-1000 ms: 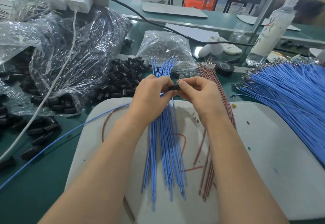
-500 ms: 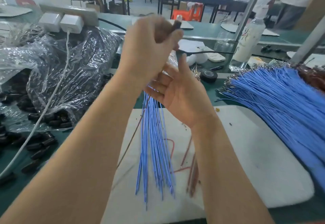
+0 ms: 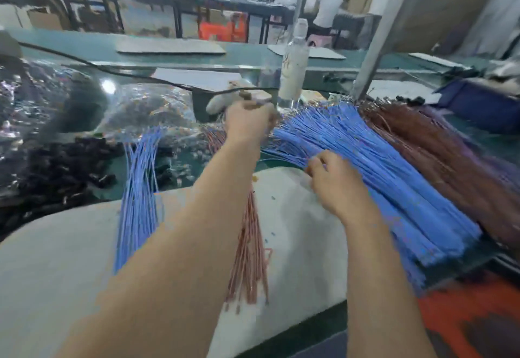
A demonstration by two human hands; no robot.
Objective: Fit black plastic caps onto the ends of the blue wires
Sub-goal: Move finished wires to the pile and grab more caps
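The view is motion-blurred. My left hand (image 3: 247, 124) is raised over the bench and grips a small dark cap (image 3: 250, 103) at its fingertips. My right hand (image 3: 334, 186) reaches into the big fan of blue wires (image 3: 394, 188) on the right, its curled fingertips pinching at the near wires. A smaller bundle of blue wires (image 3: 138, 203) lies on the white mat (image 3: 56, 259), untouched. Loose black caps (image 3: 64, 166) are heaped at the left.
Reddish wires (image 3: 250, 245) lie on the mat under my left forearm. Brown wires (image 3: 450, 160) are stacked beyond the blue fan. A clear bottle (image 3: 294, 65) and plastic bags of parts (image 3: 149, 113) stand behind. An orange object (image 3: 464, 315) sits at the lower right.
My view swung right. My right hand let go of the small blue bundle and moved to the big blue pile. My left hand dropped lower, still gripping the cap.
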